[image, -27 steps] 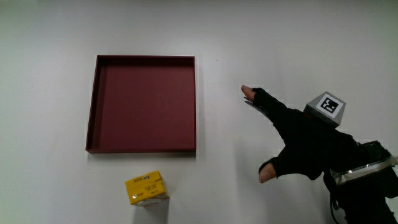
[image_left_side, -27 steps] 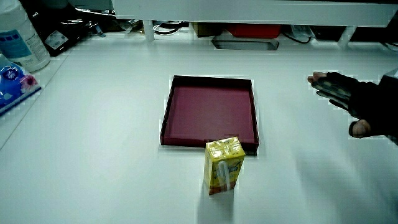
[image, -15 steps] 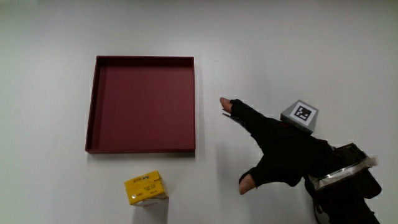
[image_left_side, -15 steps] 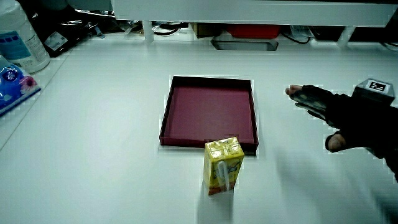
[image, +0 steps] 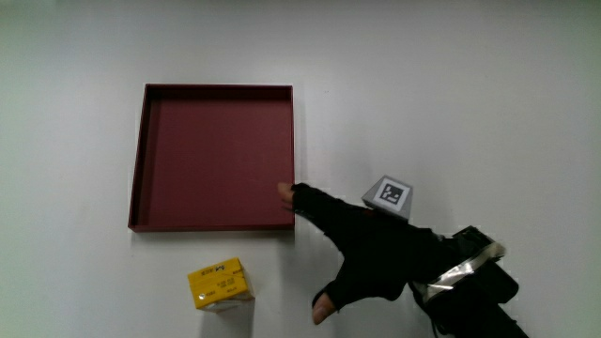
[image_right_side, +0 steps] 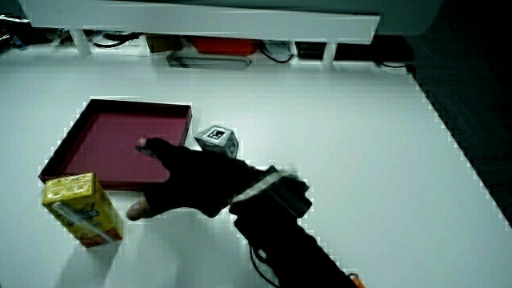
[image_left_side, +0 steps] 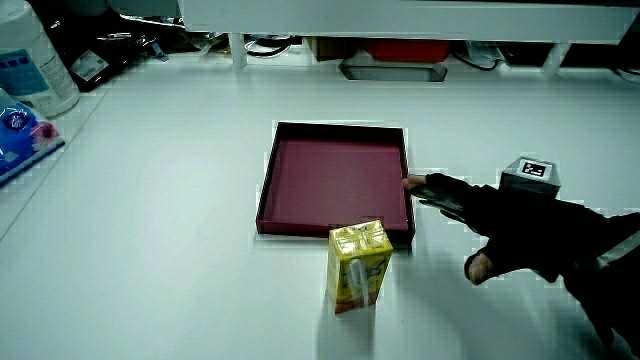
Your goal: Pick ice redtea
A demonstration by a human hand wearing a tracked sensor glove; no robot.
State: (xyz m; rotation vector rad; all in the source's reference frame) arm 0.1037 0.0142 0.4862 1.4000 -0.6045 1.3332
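Note:
The ice redtea is a small yellow carton (image: 221, 284) standing upright on the white table, just nearer to the person than the dark red tray (image: 150, 160). It shows in both side views (image_left_side: 359, 266) (image_right_side: 82, 210). The gloved hand (image: 362, 258) hovers over the table beside the tray's near corner, with fingers spread and holding nothing. Its fingertips reach the tray's edge, and its thumb points toward the carton, a short gap away. The hand appears in both side views (image_left_side: 500, 240) (image_right_side: 186, 184).
The red tray (image_left_side: 400, 150) holds nothing. A low partition with cables and a red box (image_left_side: 400, 48) runs along the table's edge farthest from the person. A white bottle (image_left_side: 35, 60) and a blue packet (image_left_side: 18, 130) lie at another table edge.
The hand has travelled across the table toward the tray and the carton, staying spread. The carton and tray have not moved.

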